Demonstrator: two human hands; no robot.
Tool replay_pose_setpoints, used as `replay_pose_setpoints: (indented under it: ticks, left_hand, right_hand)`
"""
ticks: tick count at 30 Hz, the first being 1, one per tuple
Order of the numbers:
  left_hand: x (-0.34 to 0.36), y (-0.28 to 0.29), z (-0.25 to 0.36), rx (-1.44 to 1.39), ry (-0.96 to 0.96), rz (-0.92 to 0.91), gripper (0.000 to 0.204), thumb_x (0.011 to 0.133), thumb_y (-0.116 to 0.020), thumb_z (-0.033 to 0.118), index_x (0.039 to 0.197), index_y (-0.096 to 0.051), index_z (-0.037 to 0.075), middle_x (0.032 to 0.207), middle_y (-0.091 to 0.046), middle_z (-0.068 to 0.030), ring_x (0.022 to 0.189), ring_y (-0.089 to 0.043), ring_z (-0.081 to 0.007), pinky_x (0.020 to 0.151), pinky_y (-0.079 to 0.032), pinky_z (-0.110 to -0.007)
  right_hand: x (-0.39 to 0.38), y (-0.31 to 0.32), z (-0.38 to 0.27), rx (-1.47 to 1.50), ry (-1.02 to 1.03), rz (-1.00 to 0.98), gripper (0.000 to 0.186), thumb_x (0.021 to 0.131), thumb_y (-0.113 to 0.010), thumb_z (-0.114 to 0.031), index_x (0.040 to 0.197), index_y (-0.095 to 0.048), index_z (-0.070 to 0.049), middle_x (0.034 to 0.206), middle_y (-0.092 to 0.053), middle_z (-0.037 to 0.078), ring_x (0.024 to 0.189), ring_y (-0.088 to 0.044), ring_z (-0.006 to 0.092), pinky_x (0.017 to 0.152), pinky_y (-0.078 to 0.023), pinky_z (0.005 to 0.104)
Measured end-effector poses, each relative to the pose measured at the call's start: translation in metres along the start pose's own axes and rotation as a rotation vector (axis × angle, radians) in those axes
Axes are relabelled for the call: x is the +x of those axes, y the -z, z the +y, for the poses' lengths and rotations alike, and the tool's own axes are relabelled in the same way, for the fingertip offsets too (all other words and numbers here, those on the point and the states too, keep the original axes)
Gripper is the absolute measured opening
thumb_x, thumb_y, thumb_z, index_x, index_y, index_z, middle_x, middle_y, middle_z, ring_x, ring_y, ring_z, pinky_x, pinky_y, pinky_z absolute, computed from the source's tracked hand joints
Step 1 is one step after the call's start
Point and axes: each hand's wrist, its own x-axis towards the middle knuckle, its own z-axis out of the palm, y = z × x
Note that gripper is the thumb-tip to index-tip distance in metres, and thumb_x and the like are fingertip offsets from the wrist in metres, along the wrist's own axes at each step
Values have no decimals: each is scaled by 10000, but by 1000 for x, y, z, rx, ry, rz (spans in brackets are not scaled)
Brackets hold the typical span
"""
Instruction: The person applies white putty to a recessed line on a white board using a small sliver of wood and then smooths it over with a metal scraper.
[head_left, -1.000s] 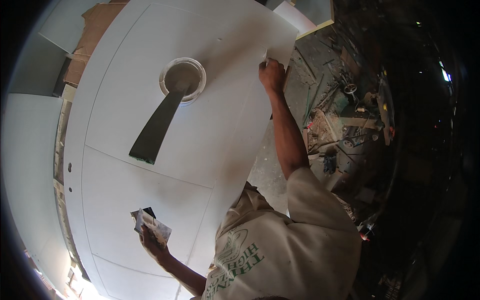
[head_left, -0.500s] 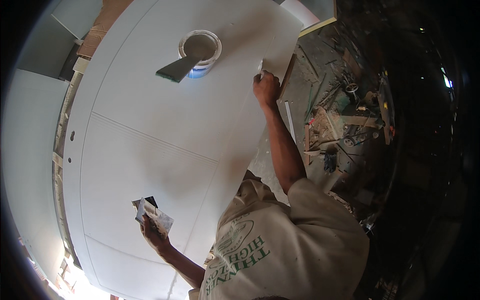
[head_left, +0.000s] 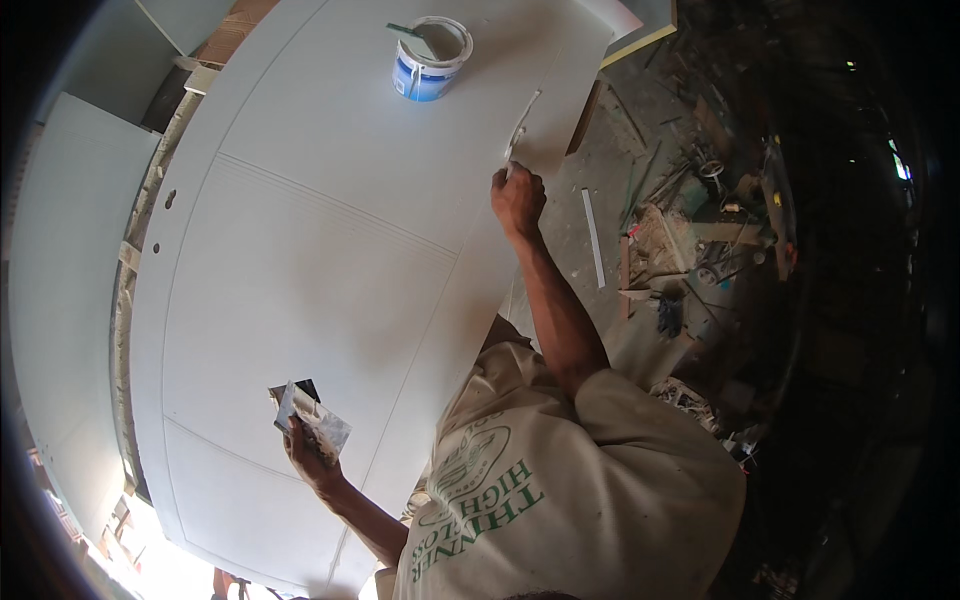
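Observation:
My left hand [head_left: 313, 458] grips a flat metal putty scraper [head_left: 322, 428] smeared with beige-white putty. A dark square plate [head_left: 299, 389] shows just behind it, over the panel. Farther off, my right hand [head_left: 519, 202] is closed near the right edge of the large light grey panel [head_left: 310, 290]. Its fingers pinch something small that they mostly hide. Running away from those fingers is a white putty streak [head_left: 521, 122] on the panel. A white-and-blue bucket [head_left: 421, 83] stands at the far side, with a wide scraper [head_left: 413, 40] leaning in its mouth.
Another grey panel [head_left: 80, 300] stands along the left, beyond a wooden strip [head_left: 122, 350]. Right of the work panel, the floor holds scrap wood and debris [head_left: 668, 240] and a white strip [head_left: 593, 238]. A yellow-edged board [head_left: 640, 45] lies at the far right corner.
My right hand has drawn nearer along the panel's right edge, leaving a longer white streak behind it. The left hand keeps its scraper in nearly the same place. The view has shifted slightly.

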Motion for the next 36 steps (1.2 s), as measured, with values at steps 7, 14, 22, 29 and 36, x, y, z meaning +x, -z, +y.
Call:
replay_pose_setpoints:
  ticks: [7,14,22,29,36]
  left_hand:
    - [-5,12,10,-23,15,-40,436,1047,-593,278,1372,-543,-9,1191,-672,-94,1008,-674,-191,828,-569,-352]
    - [-12,15,18,4,-1,-25,389,1035,-607,236,1328,-574,-18,1148,-679,-83,964,-662,-170,812,-553,-334]
    - [-14,7,18,-16,-17,-58,393,1027,-623,228,1324,-583,-26,1152,-684,-81,971,-667,-163,802,-556,-324]
    - [-1,-42,4,10,34,-217,314,1032,-611,207,1243,-633,-25,1075,-716,-57,897,-696,-143,772,-570,-299]
    - [32,-163,-70,46,111,-370,274,980,-692,177,1151,-664,-35,957,-720,-60,734,-681,-127,638,-565,-288]
  right_hand:
    - [-43,1,-8,30,31,-17,195,916,-632,-206,882,-659,-16,809,-694,265,789,-687,482,721,-563,570]
    - [-92,15,-14,90,42,-65,200,915,-634,-197,870,-646,-3,761,-680,264,768,-681,483,703,-558,564]
    - [-134,33,-19,185,55,-117,181,901,-645,-152,835,-624,16,694,-656,244,713,-674,462,655,-535,519]
    - [-127,104,-7,359,136,-131,209,935,-680,-160,1089,-722,-26,588,-601,115,494,-579,200,519,-470,360]
    - [-96,217,-18,589,337,-86,241,942,-701,-131,1148,-712,-6,657,-667,109,549,-623,168,545,-491,317]
